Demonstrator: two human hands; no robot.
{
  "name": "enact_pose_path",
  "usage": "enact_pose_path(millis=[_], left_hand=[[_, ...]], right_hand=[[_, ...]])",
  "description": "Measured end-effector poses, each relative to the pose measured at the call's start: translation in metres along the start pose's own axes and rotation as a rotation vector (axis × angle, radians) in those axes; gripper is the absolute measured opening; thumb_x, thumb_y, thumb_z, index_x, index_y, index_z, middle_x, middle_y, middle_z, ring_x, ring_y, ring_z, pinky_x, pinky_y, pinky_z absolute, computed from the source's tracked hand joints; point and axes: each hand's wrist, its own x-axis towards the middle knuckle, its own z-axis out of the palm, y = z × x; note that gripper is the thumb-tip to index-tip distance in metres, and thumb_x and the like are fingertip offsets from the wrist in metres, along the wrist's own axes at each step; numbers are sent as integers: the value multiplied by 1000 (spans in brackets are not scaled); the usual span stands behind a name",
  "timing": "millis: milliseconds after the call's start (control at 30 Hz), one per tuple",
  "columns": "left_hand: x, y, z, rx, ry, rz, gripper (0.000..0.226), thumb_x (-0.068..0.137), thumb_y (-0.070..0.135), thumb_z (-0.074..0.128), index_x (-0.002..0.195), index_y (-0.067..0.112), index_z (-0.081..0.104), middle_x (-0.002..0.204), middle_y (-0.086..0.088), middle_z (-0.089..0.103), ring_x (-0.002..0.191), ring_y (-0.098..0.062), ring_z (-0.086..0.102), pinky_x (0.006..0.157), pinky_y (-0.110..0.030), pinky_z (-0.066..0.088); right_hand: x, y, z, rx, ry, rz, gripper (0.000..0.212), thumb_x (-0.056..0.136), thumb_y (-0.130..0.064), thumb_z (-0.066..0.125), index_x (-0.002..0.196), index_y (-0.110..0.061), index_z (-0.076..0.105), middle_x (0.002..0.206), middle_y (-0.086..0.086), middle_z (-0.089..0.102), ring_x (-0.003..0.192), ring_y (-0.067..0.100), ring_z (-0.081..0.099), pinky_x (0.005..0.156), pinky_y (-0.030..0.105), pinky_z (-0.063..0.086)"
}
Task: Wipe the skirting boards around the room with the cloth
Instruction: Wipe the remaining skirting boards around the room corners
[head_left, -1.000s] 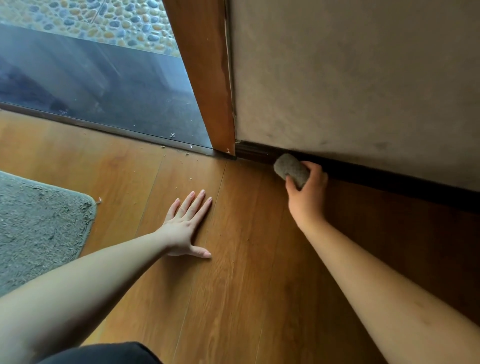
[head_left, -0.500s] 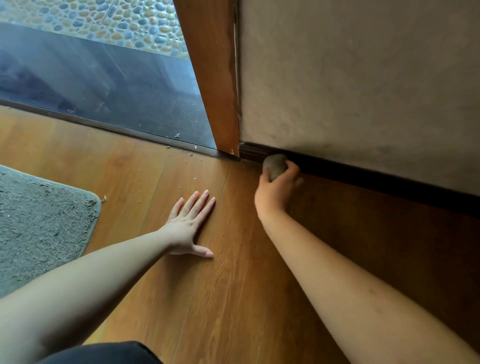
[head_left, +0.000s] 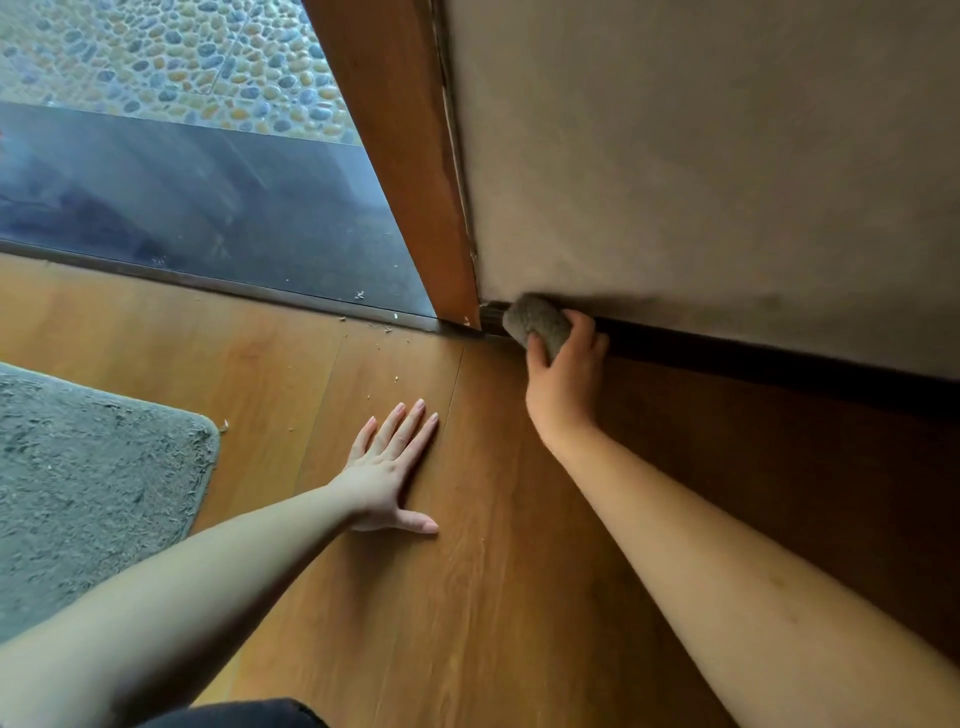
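head view: right hand (head_left: 563, 387) wraps a wadded grey-brown cloth (head_left: 537, 325), fingers curled over its top and thumb along its near left side, so the grip is closed round the wad. cloth is bunched into a stubby oval whose long axis runs slantwise, from its upper left end against the wall foot down toward the palm at lower right. its free upper left end points at the corner where the dark brown skirting board (head_left: 779, 358) meets the orange-brown wooden door frame (head_left: 410, 171). cloth presses on the leftmost end of the board, just beside the frame, and overlaps the bottom edge of the beige plaster wall (head_left: 701, 156).

left hand (head_left: 387, 467) lies flat on the orange-brown wooden plank floor (head_left: 363, 623), fingers straight and close together, pointing up and right toward the corner, thumb out to the right; it holds nothing. it is near the right hand but apart from it.

grey shaggy floor mat (head_left: 88, 483) lies at left, well apart from the cloth. small pale crumbs (head_left: 387, 328) are scattered by the dark metal threshold strip (head_left: 208, 283), beyond which lie dark smooth tiles (head_left: 208, 208) and then a pebble-patterned floor (head_left: 182, 57).
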Motion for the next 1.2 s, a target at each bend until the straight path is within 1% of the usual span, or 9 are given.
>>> enact_pose_path(millis=[100, 167, 300, 400, 567, 633, 833, 1000, 1200], left_hand=[[1, -1, 0, -10, -5, -2, 137, 61, 96, 49, 141, 35, -44, 145, 8, -55, 136, -18, -48, 118, -48, -21], [0, -1, 0, -4, -3, 0, 137, 61, 96, 49, 140, 35, -44, 145, 7, -54, 136, -19, -48, 118, -48, -21], [0, 0, 1, -9, -7, 9, 136, 61, 97, 48, 139, 36, -45, 145, 8, -55, 136, -19, -48, 118, -48, -22], [0, 0, 1, -8, -7, 5, 136, 61, 96, 49, 140, 36, -44, 143, 9, -56, 135, -18, -49, 118, -46, -22], [1, -1, 1, -22, 10, 5, 137, 61, 95, 52, 142, 36, -42, 144, 10, -55, 135, -16, -49, 118, -46, -22], [0, -1, 2, -13, 13, 5, 136, 61, 95, 51, 141, 36, -42, 144, 10, -55, 135, -17, -49, 117, -45, -22], [1, -2, 1, -31, 5, 1, 135, 61, 96, 50, 140, 37, -43, 144, 9, -55, 135, -18, -49, 117, -44, -24], [1, -3, -2, -36, 3, -22, 137, 57, 101, 44, 143, 35, -39, 148, 6, -51, 138, -20, -45, 119, -47, -19], [1, 0, -2, -51, 36, -25, 144, 47, 107, 36, 146, 31, -35, 150, 7, -48, 139, -17, -44, 117, -42, -23]], right_hand=[[-6, 28, -21, 45, 163, 72, 48, 96, -28, 60, 139, -17, 43, 136, 9, 42, 115, 22, 56, 84, 23, 50], [-17, 40, -26, 17, 185, 43, 49, 95, -27, 62, 138, -15, 44, 136, 11, 43, 112, 22, 57, 80, 22, 50], [-32, 43, -18, -133, -90, -128, 46, 94, -26, 63, 136, -14, 46, 134, 12, 41, 107, 18, 54, 68, 9, 39], [-25, 26, 1, -126, -212, -71, 47, 95, -24, 62, 138, -16, 43, 139, 12, 38, 117, 24, 52, 79, 18, 46], [-1, -2, 28, -21, -247, 91, 58, 92, -22, 67, 141, -10, 37, 146, 10, 39, 129, 25, 48, 98, 29, 46], [7, -2, 35, -44, -243, 140, 60, 91, -24, 68, 141, -8, 38, 146, 11, 40, 129, 26, 49, 101, 33, 47], [18, 29, 18, -105, -150, 129, 57, 89, -26, 71, 136, -8, 44, 141, 11, 44, 124, 26, 53, 97, 33, 49], [26, 68, -38, -138, -16, 152, 54, 87, -25, 72, 131, -10, 47, 137, 9, 47, 122, 26, 54, 95, 35, 51], [37, 110, -114, -210, 63, 127, 48, 86, -23, 73, 126, -10, 50, 132, 8, 49, 119, 26, 54, 95, 34, 49]])
